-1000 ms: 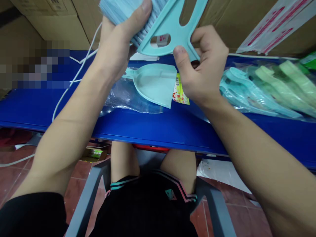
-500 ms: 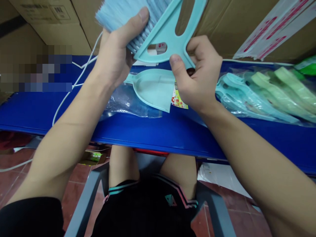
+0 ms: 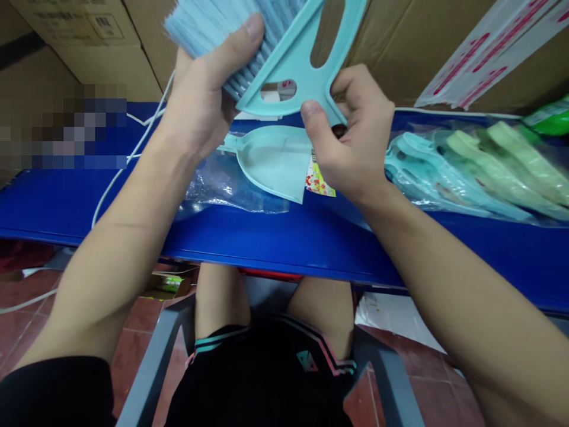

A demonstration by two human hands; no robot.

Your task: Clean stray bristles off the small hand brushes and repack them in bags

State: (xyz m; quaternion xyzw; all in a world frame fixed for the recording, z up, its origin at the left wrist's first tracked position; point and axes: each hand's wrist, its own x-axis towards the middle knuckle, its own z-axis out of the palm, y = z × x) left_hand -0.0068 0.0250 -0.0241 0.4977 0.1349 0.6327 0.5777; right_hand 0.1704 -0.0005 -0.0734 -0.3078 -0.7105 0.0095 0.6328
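I hold a light teal hand brush up in front of me with both hands. My left hand wraps the pale blue bristles, thumb on top. My right hand pinches the lower corner of the brush's triangular frame, fingers curled. Below them a matching teal dustpan lies on the blue table, partly on a clear plastic bag. A small colourful label card lies by the dustpan's edge.
At the right, a bagged pile of teal and green brush sets lies on the table. Cardboard boxes stand behind. A white cable runs across the left side. My knees and a grey chair show below, over red floor tiles.
The brush and both hands have shifted slightly left and lower in view. The grips look the same.
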